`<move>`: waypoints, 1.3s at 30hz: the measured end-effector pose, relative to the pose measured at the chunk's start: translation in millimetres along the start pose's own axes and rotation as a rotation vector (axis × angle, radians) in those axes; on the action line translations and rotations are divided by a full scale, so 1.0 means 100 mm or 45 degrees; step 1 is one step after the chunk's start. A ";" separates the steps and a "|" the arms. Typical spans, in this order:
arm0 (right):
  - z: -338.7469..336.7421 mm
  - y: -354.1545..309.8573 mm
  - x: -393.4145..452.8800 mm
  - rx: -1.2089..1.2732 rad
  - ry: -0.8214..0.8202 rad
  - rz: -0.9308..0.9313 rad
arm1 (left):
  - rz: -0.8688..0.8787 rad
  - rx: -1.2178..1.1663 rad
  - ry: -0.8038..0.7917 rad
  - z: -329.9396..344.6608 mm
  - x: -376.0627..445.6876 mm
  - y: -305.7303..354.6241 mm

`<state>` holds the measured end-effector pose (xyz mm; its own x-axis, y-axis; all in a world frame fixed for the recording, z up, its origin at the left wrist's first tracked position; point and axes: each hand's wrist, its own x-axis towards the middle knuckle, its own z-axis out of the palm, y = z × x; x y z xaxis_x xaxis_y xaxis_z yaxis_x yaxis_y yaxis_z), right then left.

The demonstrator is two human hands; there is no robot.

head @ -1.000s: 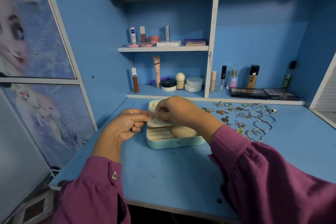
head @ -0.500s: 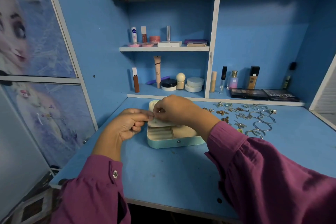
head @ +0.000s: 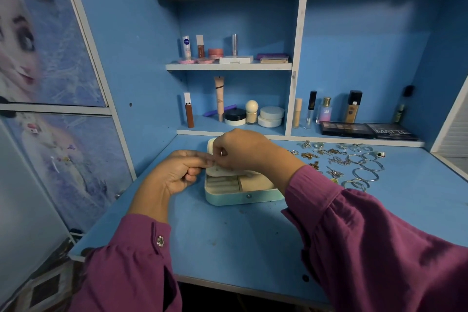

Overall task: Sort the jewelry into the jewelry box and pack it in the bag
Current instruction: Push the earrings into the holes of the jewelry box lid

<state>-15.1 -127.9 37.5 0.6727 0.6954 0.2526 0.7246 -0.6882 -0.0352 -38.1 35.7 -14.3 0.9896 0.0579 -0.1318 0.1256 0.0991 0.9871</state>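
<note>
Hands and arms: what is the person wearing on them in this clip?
Both hands are bare, the left hand and the right hand. Both arms wear loose magenta-purple sleeves gathered at the cuff; the left sleeve has a small sparkly button at the cuff. The right sleeve shows none.

Both hands [head: 238,153] meeting over open jewelry box [head: 240,189] — pinching something small, jewelry [head: 349,163] spread right

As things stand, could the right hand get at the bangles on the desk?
Probably yes. The bangles lie uncovered on the desk, right of the jewelry box, with nothing between. But the right hand is pinching something small over the box and would need to let go first.
</note>
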 end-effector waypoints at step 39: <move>0.00 1.50 -0.99 0.471 -0.089 0.807 | 0.316 -0.097 0.228 0.09 0.19 -0.05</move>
<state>26.5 -300.2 7.4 0.9781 0.2075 0.0137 0.1884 -0.8562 -0.4811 -19.6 27.5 -21.2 0.9606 0.2626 0.0915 -0.1301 0.1337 0.9825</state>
